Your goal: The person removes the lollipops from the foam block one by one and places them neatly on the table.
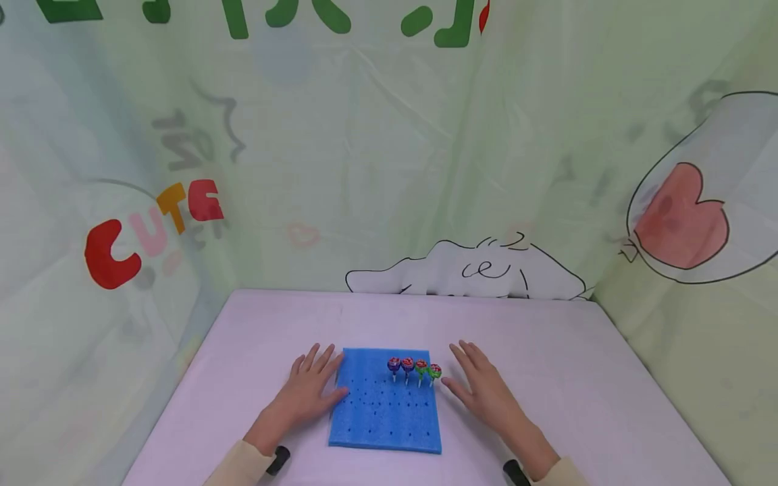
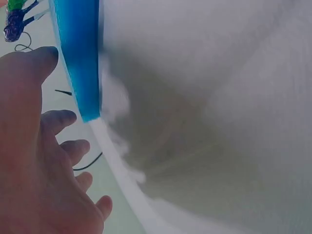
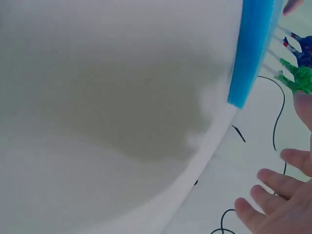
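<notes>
A blue foam board (image 1: 383, 422) with rows of small holes lies on the table. Several wrapped lollipops stand in a row on sticks at its upper right, among them a purple lollipop (image 1: 394, 365) at the left end and a green lollipop (image 1: 434, 371) at the right end. My left hand (image 1: 306, 388) is spread at the board's left side, its thumb tip overlapping the edge. To the right of the board, my right hand (image 1: 483, 391) has its fingers extended, the thumb close to the green lollipop. Neither hand holds anything. Both wrist views show the board's blue side edge (image 2: 80, 58).
A pale pinkish-white table (image 1: 267, 324) spreads under the board and hands. Behind it hangs a light printed curtain (image 1: 389, 155) with cartoon drawings and letters, which also closes off both sides. Dark bands (image 1: 278, 460) circle the wrists near the beige sleeves.
</notes>
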`<action>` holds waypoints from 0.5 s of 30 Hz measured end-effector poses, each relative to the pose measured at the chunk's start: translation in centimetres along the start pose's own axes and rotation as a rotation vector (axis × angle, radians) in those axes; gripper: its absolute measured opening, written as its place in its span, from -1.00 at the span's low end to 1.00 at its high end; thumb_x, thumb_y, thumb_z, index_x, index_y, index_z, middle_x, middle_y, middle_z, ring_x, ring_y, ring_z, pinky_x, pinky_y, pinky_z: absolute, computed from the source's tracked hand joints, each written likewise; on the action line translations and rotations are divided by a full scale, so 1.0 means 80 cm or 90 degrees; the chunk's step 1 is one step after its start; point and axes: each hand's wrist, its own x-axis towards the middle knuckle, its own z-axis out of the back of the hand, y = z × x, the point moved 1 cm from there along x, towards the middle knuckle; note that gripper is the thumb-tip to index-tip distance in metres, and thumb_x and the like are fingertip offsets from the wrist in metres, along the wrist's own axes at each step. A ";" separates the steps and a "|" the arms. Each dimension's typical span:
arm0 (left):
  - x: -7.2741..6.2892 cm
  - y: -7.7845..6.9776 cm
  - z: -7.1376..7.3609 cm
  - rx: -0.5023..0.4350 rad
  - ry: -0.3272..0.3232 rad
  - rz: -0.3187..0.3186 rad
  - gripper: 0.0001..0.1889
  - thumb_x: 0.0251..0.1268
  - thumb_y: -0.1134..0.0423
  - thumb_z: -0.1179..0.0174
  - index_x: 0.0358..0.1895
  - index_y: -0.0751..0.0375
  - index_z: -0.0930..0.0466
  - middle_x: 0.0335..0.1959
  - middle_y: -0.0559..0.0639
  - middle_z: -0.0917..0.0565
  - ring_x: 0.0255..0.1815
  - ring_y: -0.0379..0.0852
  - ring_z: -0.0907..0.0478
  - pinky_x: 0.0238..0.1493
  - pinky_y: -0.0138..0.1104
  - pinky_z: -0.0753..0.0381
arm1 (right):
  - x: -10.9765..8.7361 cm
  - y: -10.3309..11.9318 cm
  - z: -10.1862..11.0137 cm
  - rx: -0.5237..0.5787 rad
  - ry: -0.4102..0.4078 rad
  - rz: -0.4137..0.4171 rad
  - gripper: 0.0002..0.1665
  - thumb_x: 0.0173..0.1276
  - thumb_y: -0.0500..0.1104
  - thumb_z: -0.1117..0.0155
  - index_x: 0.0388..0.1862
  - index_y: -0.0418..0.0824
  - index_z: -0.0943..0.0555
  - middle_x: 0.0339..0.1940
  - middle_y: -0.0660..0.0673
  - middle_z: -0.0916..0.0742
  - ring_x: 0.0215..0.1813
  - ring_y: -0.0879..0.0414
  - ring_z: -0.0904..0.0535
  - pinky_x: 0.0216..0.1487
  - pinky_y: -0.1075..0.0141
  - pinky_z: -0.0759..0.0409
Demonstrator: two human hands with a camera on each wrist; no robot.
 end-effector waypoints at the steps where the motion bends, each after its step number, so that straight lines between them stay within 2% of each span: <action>1: 0.000 -0.001 -0.001 0.001 0.000 -0.003 -0.22 0.43 -0.26 -0.05 0.58 0.05 -0.18 0.63 0.14 -0.13 0.66 0.31 0.10 0.55 0.28 0.04 | 0.000 0.003 0.001 0.000 -0.010 0.017 -0.13 0.33 0.13 -0.41 0.53 -0.10 -0.35 0.53 -0.26 -0.42 0.55 -0.26 -0.28 0.38 -0.23 -0.40; 8: 0.001 0.002 -0.011 0.023 0.011 -0.003 -0.23 0.41 -0.35 0.01 0.57 -0.10 -0.19 0.64 0.10 -0.11 0.66 0.29 0.12 0.55 0.26 0.03 | -0.002 0.018 0.002 -0.009 -0.047 0.108 -0.30 0.25 -0.04 -0.51 0.36 -0.04 -0.49 0.43 -0.14 -0.51 0.43 -0.11 -0.46 0.32 -0.06 -0.55; 15: 0.002 0.003 -0.012 0.022 -0.001 -0.008 -0.24 0.40 -0.36 0.01 0.55 -0.07 -0.24 0.63 0.14 -0.14 0.65 0.32 0.08 0.52 0.28 -0.02 | 0.000 0.029 0.000 -0.030 -0.086 0.156 -0.40 0.24 -0.12 -0.52 0.25 -0.03 -0.54 0.36 -0.09 -0.56 0.38 -0.02 -0.50 0.31 0.04 -0.57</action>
